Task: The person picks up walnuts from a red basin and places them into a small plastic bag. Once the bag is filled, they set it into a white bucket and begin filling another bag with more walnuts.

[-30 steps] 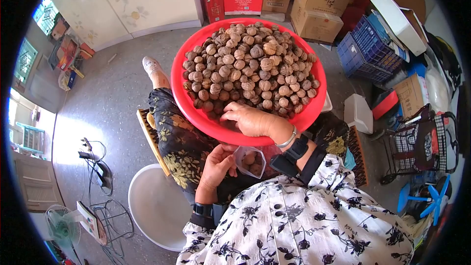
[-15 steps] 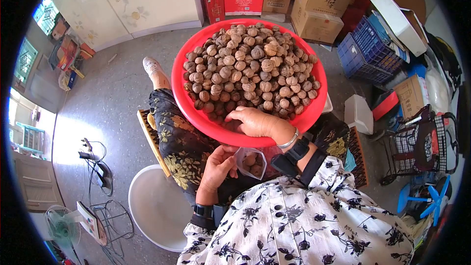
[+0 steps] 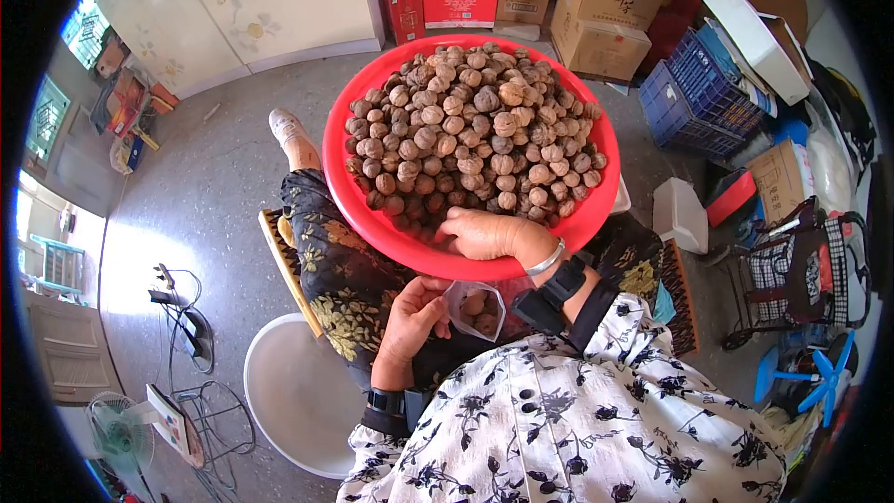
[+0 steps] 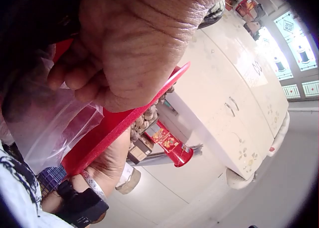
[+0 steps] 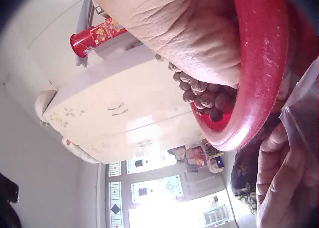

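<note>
A wide red basin (image 3: pixel 337 188) heaped with walnuts (image 3: pixel 503 121) rests over the person's lap. Inside its near edge lies the right hand (image 3: pixel 486 235), fingers bent down among the nuts; whether they hold one is hidden. Just below the rim the left hand (image 3: pixel 408 321) pinches the edge of a clear plastic bag (image 3: pixel 476 328), which stands with its mouth spread and several walnuts inside. The left wrist view shows the left hand's curled fingers (image 4: pixel 82 81) at the bag film (image 4: pixel 55 123). In the right wrist view the right palm (image 5: pixel 194 34) hangs over the basin's rim (image 5: pixel 261 88).
A white tub (image 3: pixel 303 396) stands on the floor at the left, near a fan (image 3: pixel 121 428) and cables. Cardboard boxes (image 3: pixel 596 42) are stacked at the back, with blue crates (image 3: pixel 689 102) and a checked cart (image 3: pixel 778 289) on the right.
The right hand has shifted slightly right and down within the basin's near side, its fingers lower among the walnuts. The left hand and bag have barely moved.
</note>
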Demonstrator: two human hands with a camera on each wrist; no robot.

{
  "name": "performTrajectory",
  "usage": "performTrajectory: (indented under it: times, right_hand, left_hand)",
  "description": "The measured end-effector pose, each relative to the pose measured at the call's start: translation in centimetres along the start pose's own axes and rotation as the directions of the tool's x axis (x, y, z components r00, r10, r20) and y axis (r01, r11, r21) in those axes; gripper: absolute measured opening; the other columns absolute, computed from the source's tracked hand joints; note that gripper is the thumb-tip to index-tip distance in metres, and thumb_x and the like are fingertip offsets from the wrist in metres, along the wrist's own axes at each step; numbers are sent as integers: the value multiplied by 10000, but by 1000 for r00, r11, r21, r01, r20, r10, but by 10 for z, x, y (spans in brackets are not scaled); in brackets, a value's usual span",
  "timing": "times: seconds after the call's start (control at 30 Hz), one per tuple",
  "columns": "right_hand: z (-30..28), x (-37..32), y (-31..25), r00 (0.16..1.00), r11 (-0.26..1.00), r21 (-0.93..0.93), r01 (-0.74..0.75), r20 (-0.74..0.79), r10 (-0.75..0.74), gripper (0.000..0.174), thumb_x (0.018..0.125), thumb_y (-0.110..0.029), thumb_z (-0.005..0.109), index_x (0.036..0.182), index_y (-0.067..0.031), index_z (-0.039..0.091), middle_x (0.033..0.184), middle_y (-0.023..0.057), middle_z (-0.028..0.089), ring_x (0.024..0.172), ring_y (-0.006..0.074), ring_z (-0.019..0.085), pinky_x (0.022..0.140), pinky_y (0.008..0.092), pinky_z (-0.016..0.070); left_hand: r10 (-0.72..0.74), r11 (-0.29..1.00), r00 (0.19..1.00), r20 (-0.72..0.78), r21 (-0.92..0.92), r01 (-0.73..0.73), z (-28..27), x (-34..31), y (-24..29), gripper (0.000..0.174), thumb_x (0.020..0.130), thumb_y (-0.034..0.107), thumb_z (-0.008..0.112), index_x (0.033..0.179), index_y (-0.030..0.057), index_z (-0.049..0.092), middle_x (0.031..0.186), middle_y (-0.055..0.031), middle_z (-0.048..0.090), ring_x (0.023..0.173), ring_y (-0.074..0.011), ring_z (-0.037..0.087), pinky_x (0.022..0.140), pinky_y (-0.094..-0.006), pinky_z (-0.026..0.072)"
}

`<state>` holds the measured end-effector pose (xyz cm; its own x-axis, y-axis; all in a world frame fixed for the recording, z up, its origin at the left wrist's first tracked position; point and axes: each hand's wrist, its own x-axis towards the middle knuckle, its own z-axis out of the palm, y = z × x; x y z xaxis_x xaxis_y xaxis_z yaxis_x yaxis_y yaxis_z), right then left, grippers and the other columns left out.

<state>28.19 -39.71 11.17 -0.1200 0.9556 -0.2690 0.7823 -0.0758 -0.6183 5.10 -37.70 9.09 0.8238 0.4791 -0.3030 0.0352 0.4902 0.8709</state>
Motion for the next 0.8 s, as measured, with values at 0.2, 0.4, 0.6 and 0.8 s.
performTrajectory:
  times: [0.2, 0.4, 0.6, 0.8]
  right_hand:
    - [-8, -3, -9, 988, 989, 27, -143, 63, 141, 402, 843, -161, 614, 1221, -26, 594, 1199, 205, 567, 1156, 362, 546, 988, 399, 440]
    - [1, 2, 2, 994, 994, 22, -111, 16, 111, 373, 815, -118, 576, 1170, -8, 601, 1192, 234, 608, 1126, 375, 582, 939, 410, 474]
    - [-11, -6, -11, 974, 971, 108, -214, -57, 221, 339, 760, -154, 684, 1077, -47, 632, 982, 198, 683, 958, 339, 654, 798, 397, 509]
    - [-7, -4, -7, 972, 965, 159, -208, -77, 222, 298, 742, -118, 636, 1029, -65, 696, 1033, 205, 685, 993, 355, 653, 843, 410, 510]
  left_hand:
    - [-3, 1000, 1000, -16, -22, 3, 1, -1, 1, 174, 918, 7, 545, 1092, 14, 544, 750, -31, 592, 538, -106, 561, 482, -237, 474]
    - [5, 1000, 999, -32, 21, -4, 3, -1, -1, 193, 900, 9, 563, 1092, 18, 547, 744, -32, 592, 525, -109, 563, 474, -236, 465]
    - [1, 978, 999, -40, 207, 7, 5, -3, -3, 272, 898, 33, 580, 1168, 19, 545, 796, -13, 595, 608, -79, 565, 497, -218, 467]
    - [-10, 944, 999, -41, 330, 23, 16, -10, 5, 314, 890, 39, 576, 1201, 19, 540, 813, -22, 601, 667, -91, 581, 499, -224, 477]
